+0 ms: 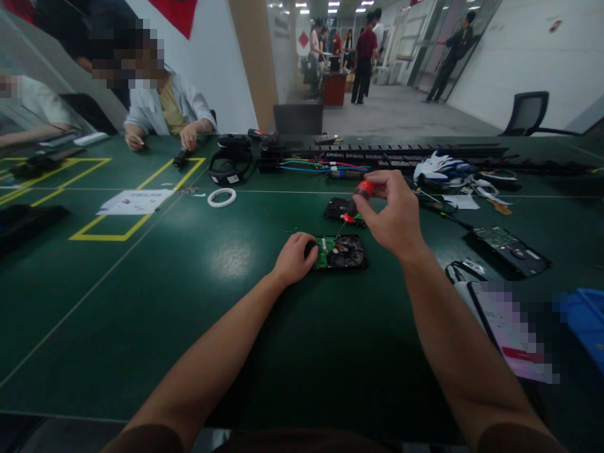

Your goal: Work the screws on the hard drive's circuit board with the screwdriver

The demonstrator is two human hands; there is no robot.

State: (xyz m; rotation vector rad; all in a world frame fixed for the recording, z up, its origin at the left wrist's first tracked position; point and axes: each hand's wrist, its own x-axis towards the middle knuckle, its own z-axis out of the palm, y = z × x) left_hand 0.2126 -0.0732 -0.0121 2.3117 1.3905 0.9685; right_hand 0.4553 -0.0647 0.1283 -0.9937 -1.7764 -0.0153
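Observation:
A hard drive (350, 253) lies flat on the green table in front of me, its green circuit board facing up at the left. My left hand (295, 258) grips the drive's left end, thumb and fingers closed on its edge. In my right hand (392, 211) is a screwdriver (352, 207) with a red and black handle, held near its top. Its thin shaft slants down and left, with the tip at the circuit board; whether it sits in a screw is too small to tell. Just behind lies a second hard drive (336, 208), partly hidden by the screwdriver.
Another hard drive (512, 251) lies to the right, near a phone (507, 330) and a blue bin (587, 321). White gloves (438, 168), coloured wires (306, 165) and a black rack strip stand behind. A tape roll (221, 197) lies left; a co-worker (165, 107) sits across.

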